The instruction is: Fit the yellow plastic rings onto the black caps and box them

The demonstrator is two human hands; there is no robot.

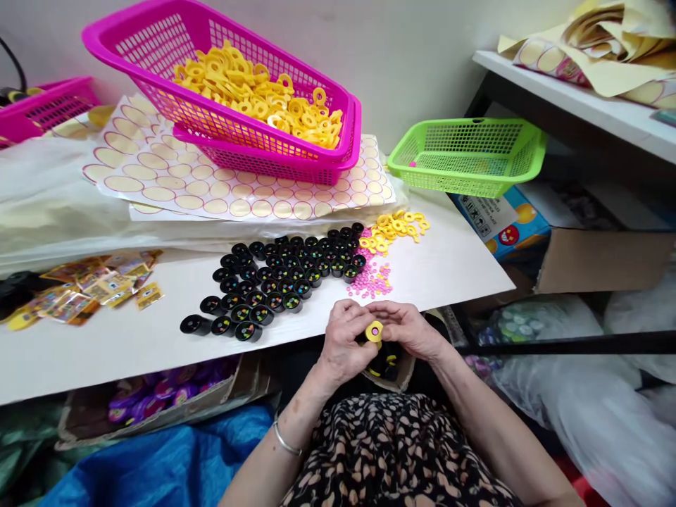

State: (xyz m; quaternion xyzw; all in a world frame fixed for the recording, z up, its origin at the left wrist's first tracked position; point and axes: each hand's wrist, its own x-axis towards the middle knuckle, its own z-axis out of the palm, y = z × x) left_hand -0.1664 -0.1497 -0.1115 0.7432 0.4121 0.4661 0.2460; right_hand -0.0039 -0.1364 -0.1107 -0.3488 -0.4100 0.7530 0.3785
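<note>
My left hand (344, 339) and my right hand (408, 328) meet just below the white table's front edge (158, 359). Together they pinch a small black cup capped with a yellow ring and a pink centre (374, 331). On the table just beyond them stand several black cups (274, 282) in rows, some with coloured bits inside. A scatter of pink beads (372, 278) and a small heap of yellow rings (393, 229) lie to the right of the cups.
A pink basket (158, 42) full of yellow rings leans on sticker sheets (211, 190) at the back. A green basket (467, 155) sits at the right, on a cardboard box (591, 257). Foil packets (89, 285) lie at the left. Boxes and bags sit under the table.
</note>
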